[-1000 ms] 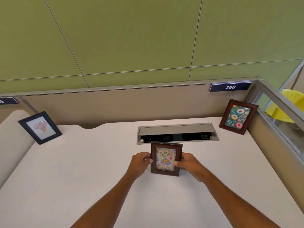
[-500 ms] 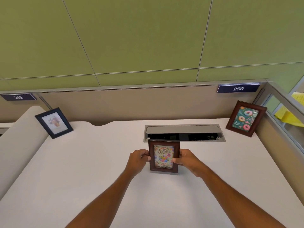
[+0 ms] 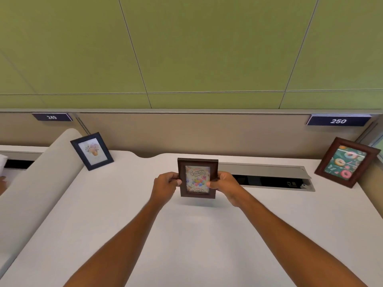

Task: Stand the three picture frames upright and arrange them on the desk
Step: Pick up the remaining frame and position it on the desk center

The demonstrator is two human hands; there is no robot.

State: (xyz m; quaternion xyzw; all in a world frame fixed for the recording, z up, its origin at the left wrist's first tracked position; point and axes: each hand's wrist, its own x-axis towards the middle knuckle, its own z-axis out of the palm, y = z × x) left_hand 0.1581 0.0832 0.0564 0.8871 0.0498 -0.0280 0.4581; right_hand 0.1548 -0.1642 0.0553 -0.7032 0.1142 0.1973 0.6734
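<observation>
Two of the three frames look settled already: the dark blue frame (image 3: 92,151) stands at the desk's (image 3: 116,204) far left corner, leaning back near the partition, and the doughnut frame (image 3: 346,162) stands at the far right corner, angled inward. Both appear upright on their own, well apart from each other, so that share of the task seems done. What remains is the middle one. The birthday frame (image 3: 197,178), brown-edged and facing the wearer, sits between both hands near the middle of the desk's far edge, just in front of the cable tray (image 3: 267,172) set into the surface. The left hand (image 3: 165,185) pinches its left side and the right hand (image 3: 224,184) grasps its right side, thumbs on the front. Whether its bottom edge is touching the desk or held slightly clear cannot be told from this angle, and its stand at the back is hidden. By my reading, the job is nearly finished: this last frame needs to be seated steadily and let go.
</observation>
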